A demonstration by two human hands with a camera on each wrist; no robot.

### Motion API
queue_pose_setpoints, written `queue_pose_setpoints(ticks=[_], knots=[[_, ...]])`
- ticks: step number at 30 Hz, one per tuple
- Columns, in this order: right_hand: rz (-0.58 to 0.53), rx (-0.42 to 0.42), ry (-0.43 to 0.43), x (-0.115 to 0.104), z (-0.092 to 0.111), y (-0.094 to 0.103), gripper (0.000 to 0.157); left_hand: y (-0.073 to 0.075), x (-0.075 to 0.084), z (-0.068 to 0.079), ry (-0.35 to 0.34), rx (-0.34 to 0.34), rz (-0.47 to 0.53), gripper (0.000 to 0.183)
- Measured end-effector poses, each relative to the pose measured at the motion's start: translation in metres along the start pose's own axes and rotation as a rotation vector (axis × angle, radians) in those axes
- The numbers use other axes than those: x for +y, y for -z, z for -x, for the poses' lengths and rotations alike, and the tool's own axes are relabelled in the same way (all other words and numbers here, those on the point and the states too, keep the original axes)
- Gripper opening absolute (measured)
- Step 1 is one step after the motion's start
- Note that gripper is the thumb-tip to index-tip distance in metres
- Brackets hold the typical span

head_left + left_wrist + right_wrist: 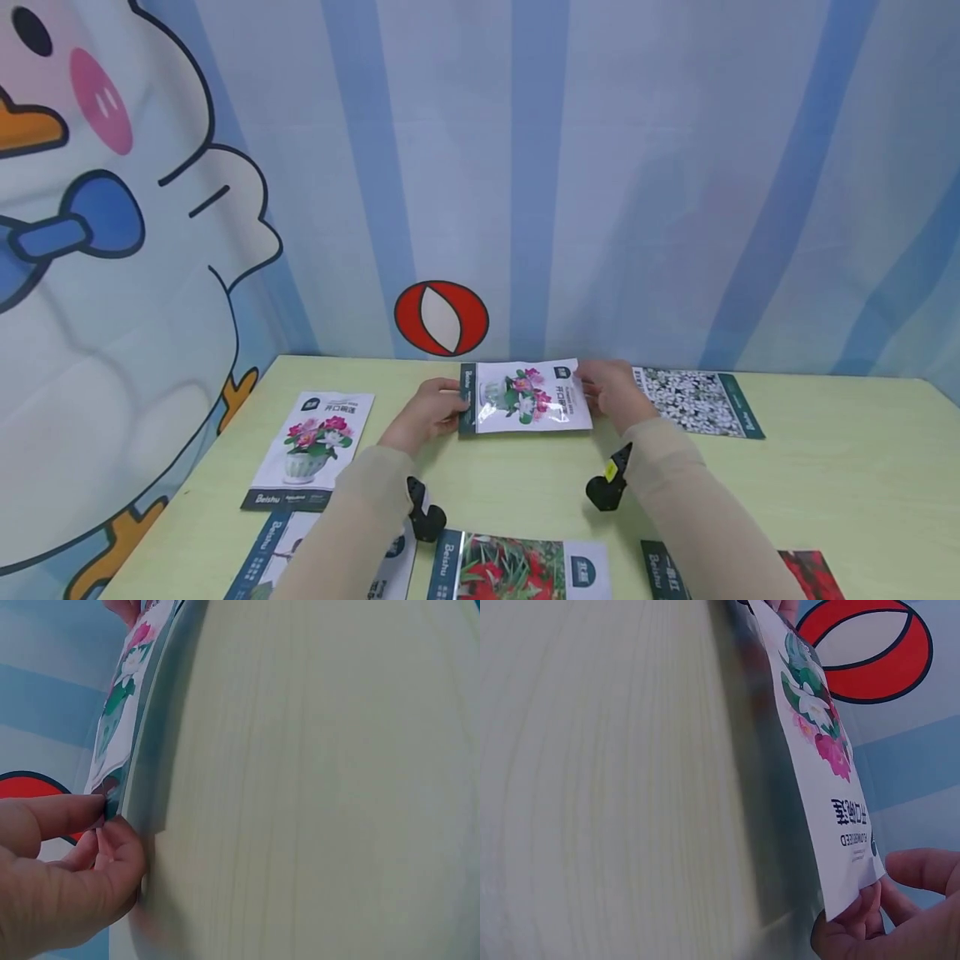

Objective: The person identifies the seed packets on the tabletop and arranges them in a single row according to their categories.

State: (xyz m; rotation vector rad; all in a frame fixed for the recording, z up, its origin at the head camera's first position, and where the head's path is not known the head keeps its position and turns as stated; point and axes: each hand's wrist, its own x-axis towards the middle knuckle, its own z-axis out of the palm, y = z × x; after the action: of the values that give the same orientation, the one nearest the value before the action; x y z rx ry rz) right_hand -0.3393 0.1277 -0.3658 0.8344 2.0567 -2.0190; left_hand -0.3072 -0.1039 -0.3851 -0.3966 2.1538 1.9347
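A seed packet (525,398) with pink flowers in a pale pot lies sideways between both hands near the table's back edge. My left hand (426,412) pinches its dark-banded end; the left wrist view shows the thumb and fingers (124,851) at that corner. At the opposite, white end, my right hand (617,393) grips the edge, with fingers partly hidden by the packet. Seen from the right wrist, the packet (810,772) is tilted up off the table and casts a shadow beneath it.
A similar pink-flower packet (307,450) lies at the left, a white-flower packet (697,404) at the back right. Along the front are a red-flower packet (510,567) and two packets partly covered by the sleeves. A striped cloth backdrop (622,208) stands behind the table.
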Motion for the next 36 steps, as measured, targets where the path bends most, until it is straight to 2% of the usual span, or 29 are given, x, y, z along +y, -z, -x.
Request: queue_pose_setpoints(ticks=[4, 8, 11, 18, 23, 28, 31, 36], knots=[[-0.010, -0.015, -0.002, 0.000, -0.004, 0.000, 0.047, 0.001, 0.000, -0.001, 0.022, -0.005, 0.004, 0.038], [0.009, -0.091, -0.002, 0.001, -0.016, 0.002, 0.057, 0.000, 0.001, 0.000, 0.047, -0.019, -0.016, 0.040], [0.006, -0.133, -0.002, 0.000, -0.015, 0.003, 0.060, -0.001, 0.002, 0.002, 0.050, -0.037, -0.027, 0.041], [0.064, -0.208, 0.044, -0.007, 0.010, 0.005, 0.048, 0.000, 0.003, 0.004, 0.055, -0.053, -0.021, 0.036], [0.089, -0.237, 0.075, -0.008, 0.011, 0.006, 0.042, 0.002, 0.005, 0.004, 0.056, -0.051, -0.030, 0.034], [0.159, -0.300, 0.117, -0.009, 0.010, 0.008, 0.041, 0.006, 0.005, 0.005, 0.020, -0.099, 0.002, 0.027], [0.200, -0.364, 0.141, -0.010, 0.012, 0.008, 0.042, 0.011, 0.006, 0.006, -0.015, -0.141, -0.043, 0.025], [0.264, -0.425, 0.187, -0.012, 0.016, 0.007, 0.040, 0.017, 0.011, 0.011, -0.054, -0.230, -0.184, 0.027]])
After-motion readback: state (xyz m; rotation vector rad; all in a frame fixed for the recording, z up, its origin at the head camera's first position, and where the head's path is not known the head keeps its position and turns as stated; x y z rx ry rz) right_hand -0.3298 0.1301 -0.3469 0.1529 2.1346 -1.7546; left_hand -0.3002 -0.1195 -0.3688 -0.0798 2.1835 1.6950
